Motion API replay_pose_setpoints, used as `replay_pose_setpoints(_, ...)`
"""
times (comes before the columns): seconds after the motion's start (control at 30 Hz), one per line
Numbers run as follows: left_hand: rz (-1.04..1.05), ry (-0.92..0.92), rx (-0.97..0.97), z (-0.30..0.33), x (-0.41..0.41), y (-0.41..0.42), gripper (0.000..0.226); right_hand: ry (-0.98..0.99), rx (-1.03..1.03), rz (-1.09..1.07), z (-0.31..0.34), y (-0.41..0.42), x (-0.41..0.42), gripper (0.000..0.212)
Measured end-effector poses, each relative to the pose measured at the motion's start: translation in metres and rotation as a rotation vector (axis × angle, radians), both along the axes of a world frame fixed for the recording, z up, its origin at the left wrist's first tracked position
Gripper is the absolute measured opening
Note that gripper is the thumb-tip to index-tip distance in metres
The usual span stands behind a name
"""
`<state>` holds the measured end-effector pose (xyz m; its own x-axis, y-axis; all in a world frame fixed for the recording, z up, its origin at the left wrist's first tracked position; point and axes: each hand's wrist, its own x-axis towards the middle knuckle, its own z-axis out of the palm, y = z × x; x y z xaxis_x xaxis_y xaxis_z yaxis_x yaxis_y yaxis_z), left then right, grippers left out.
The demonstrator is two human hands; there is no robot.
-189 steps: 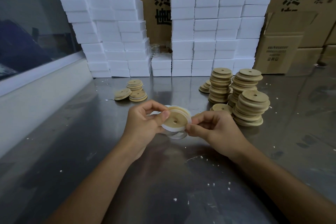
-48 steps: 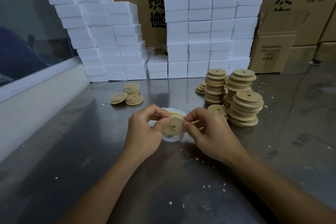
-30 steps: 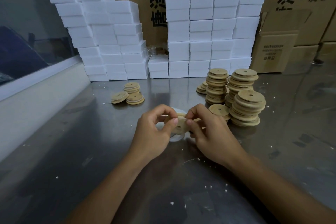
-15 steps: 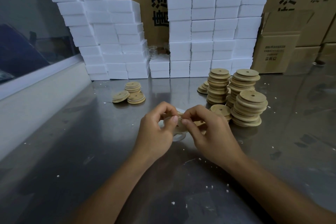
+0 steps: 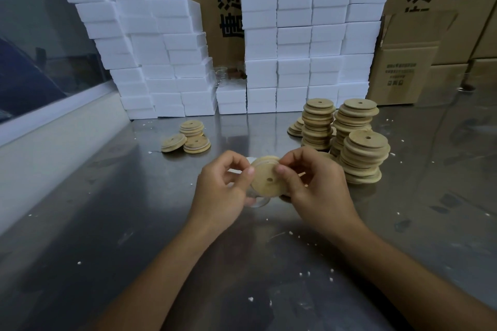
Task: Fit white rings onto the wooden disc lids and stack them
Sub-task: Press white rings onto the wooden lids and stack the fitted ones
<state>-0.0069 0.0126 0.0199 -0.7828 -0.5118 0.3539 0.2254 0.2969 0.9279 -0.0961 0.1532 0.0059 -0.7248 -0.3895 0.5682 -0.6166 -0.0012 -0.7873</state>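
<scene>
While tilted up, the wooden disc lid [image 5: 267,179] sits pinched between left hand [image 5: 220,188] and right hand [image 5: 313,185].

Steel table [image 5: 107,223] — lid stacks [image 5: 363,156], foam blocks [image 5: 295,35]

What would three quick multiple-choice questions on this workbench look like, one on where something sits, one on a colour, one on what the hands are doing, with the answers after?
1. Where do the tall stacks of wooden lids stand relative to the hands?
A. far left
B. to the right, behind them
C. on the cardboard box

2. What colour are the foam blocks piled at the back?
A. white
B. blue
C. black

3. What is happening to the wooden disc lid?
A. lying flat on the table
B. held by one hand only
C. held by both hands

Answers: 1 B, the stacks rise past the right hand. 2 A, every block is white. 3 C, the left hand and right hand each pinch its edge above the metal table.
</scene>
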Motion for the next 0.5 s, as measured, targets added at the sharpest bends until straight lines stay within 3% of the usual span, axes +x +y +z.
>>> replay_pose_setpoints(0.07, 0.032, -0.021, -0.188, -0.002, -0.001, -0.002, 0.024, 0.031, 0.018, 0.004, 0.001, 0.003, -0.002, 0.011)
replay_pose_setpoints(0.13, 0.039, -0.044, -0.224, -0.002, -0.001, -0.002, 0.025, 0.053, 0.029, 0.008, 0.001, 0.004, -0.002, 0.01)
replay_pose_setpoints(0.3, 0.029, -0.085, 0.138, 0.004, -0.001, -0.001, 0.023, 0.063, 0.022, 0.036, -0.001, -0.001, 0.001, 0.016)
replay_pose_setpoints(0.4, 0.097, -0.082, 0.339, 0.008, -0.002, -0.008, 0.02, -0.002, 0.06, 0.087, -0.004, -0.002, 0.001, 0.026)
replay_pose_setpoints(0.5, 0.201, -0.012, 0.513, 0.011, -0.001, -0.029, 0.013, -0.019, 0.095, 0.052, -0.004, 0.0, 0.0, 0.02)
